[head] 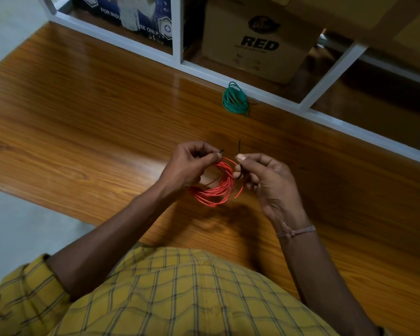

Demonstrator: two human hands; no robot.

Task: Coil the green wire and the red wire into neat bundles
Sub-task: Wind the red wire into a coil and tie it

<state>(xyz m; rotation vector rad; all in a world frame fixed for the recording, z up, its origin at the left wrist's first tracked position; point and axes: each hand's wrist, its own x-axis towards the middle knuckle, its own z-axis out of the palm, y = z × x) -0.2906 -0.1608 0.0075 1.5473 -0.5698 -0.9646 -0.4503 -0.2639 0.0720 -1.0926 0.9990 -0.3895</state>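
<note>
Red wire (216, 187) coil hangs between both hands' fingers (216, 155), which pinch its black tie (239, 145).

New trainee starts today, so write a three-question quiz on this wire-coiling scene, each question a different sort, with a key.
1. True or false: the green wire lies coiled on the table, apart from both hands.
2. What do the left hand and right hand pinch at the red wire? A) tape B) a thin black tie C) scissors
3. Fill in: the cardboard box behind reads ____.

Key: 1 true; 2 B; 3 RED
</note>
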